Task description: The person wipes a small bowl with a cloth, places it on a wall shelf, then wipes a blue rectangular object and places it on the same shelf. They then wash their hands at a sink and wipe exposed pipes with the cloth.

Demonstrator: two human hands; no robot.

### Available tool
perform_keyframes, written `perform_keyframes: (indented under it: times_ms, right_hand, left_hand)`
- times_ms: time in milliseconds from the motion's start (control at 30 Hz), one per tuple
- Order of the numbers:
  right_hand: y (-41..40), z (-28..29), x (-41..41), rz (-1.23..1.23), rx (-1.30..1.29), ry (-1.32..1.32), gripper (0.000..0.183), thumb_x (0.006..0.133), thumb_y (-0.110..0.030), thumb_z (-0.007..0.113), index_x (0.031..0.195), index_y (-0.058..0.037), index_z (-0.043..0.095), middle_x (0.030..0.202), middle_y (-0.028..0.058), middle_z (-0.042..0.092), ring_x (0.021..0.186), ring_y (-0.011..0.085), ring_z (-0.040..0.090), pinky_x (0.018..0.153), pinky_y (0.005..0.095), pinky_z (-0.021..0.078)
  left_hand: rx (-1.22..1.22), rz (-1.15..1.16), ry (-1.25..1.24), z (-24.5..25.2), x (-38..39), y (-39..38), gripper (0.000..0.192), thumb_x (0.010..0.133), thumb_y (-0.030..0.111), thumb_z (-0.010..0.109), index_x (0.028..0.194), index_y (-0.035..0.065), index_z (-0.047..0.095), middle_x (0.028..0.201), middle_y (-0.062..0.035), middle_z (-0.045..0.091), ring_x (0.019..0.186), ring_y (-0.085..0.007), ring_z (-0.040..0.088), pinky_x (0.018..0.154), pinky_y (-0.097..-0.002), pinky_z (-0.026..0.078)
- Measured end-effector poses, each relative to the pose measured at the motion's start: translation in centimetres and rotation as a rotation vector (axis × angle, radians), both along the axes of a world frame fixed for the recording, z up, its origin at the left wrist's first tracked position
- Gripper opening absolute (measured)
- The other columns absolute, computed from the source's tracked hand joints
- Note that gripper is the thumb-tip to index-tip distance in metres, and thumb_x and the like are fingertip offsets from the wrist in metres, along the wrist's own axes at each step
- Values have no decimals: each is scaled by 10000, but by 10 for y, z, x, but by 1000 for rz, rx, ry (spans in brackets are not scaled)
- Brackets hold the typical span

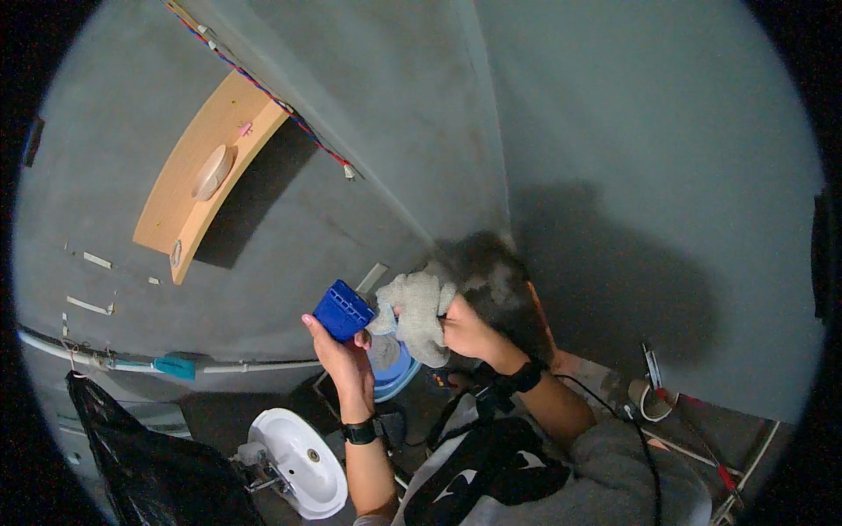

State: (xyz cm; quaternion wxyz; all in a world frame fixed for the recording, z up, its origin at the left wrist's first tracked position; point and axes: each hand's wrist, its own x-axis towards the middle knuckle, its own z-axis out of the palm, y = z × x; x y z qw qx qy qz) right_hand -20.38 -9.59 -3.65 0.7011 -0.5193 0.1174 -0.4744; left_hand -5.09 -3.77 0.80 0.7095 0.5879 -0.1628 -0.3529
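Note:
A dark blue plastic container (pixel 342 310) with a ridged edge rests in my left hand (pixel 345 365), thumb along one side and fingers on the other. My right hand (pixel 475 332) grips a bunched, light grey cloth (pixel 416 312) just to the right of the container. Part of that cloth hides the right fingertips. Under both hands stands a light blue plastic basin (pixel 402 386), partly covered by the cloth and my left wrist. Another grey cloth-like piece (pixel 384 352) shows between the hands, above the basin.
At lower left are a white washbasin (pixel 299 460) with a metal tap and a black plastic bag (pixel 151 460) hanging from a white pipe (pixel 263 368). A wooden shelf (pixel 210 164) juts from the grey wall. Twisted wires (pixel 263 89) run above. Cables and a pipe lie at lower right.

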Motion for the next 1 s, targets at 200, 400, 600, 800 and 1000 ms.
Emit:
perform_keyframes:
  times_ms: [200,400,600,800,1000]
  right_hand:
    - [3,-3,7,-99,-65,75,342,833,-16,623,1164,-4,539,1169,84,568,1074,178,532,948,312,410]
    - [12,0,9,-145,-21,85,325,840,-20,602,1153,19,526,1138,104,574,1056,185,536,932,312,418]
    - [11,3,8,-168,-19,253,275,845,-13,564,1118,10,547,1077,106,604,985,203,567,873,333,443]
    - [20,-16,12,-127,-169,295,362,862,-8,535,1216,30,471,1209,144,533,1115,221,505,972,339,383]
    - [24,-18,18,-266,-384,176,422,876,-9,516,1284,24,416,1302,150,474,1214,247,444,1031,348,325]
  left_hand:
    - [-4,10,-144,-4,1,3,507,944,557,352,853,70,462,607,-34,480,439,-115,429,415,-250,328]
    - [77,104,-398,-3,-12,6,465,966,508,352,841,75,468,661,-6,499,520,-78,449,438,-232,335]
    - [-81,75,-514,-10,-2,10,405,992,435,347,857,72,466,711,28,471,582,-52,432,452,-216,319]
    - [10,22,-589,-6,1,12,397,988,440,352,852,85,464,657,33,437,535,-48,390,446,-209,292]
    - [50,11,-518,1,-6,15,382,987,435,359,865,88,462,661,35,440,536,-48,395,446,-210,295]
